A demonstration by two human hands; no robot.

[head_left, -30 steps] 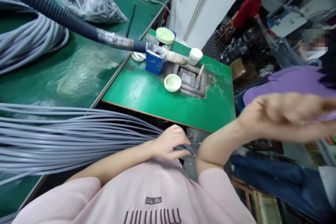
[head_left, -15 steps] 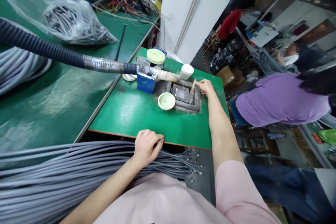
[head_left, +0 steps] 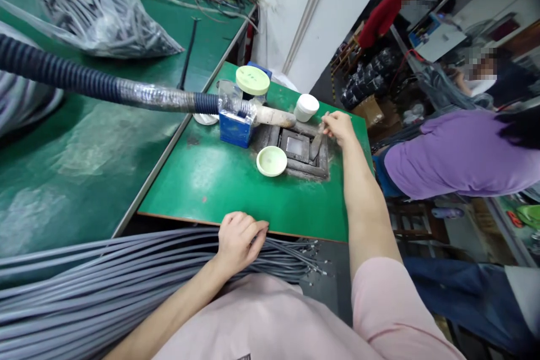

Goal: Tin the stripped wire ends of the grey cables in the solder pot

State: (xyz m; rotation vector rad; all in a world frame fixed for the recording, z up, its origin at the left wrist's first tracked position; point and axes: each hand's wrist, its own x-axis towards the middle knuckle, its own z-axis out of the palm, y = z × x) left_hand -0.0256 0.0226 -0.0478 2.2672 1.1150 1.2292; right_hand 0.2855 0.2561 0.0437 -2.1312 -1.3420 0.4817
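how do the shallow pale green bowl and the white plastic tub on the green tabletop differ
The shallow bowl is pale green; the tub is white.
The bowl is low and wide; the tub looks taller and narrower.
Both are round and sit on the green tabletop.

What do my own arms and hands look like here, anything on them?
Your left hand and right hand are bare, no gloves. The right arm has a pale pink short sleeve, matching your shirt; no watch or bracelet shows.
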